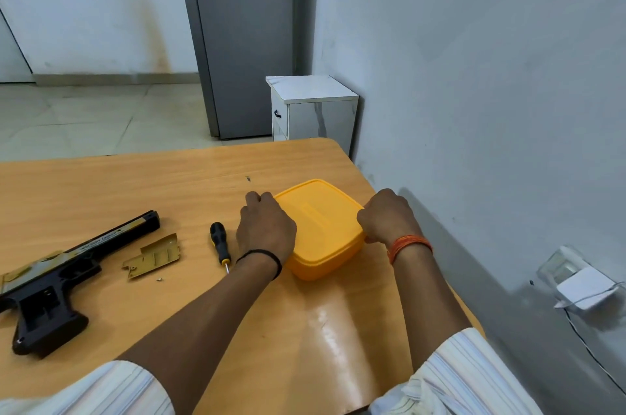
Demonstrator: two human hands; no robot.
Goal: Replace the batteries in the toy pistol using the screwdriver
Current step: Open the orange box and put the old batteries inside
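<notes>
Pale scuffed walls (474, 58), beige tiled floor (84, 116). Grey fridge (244, 41) beside a small white cabinet (315, 109) in the corner. Wooden table (118, 184) nearest. Wall socket (576, 282) with charger.

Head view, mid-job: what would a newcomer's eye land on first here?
First the yellow lidded box at the table's right, gripped on either side by the left hand and right hand. Then the black toy pistol lying at the left edge, with its gold cover plate off beside it and the screwdriver between plate and left hand.
</notes>
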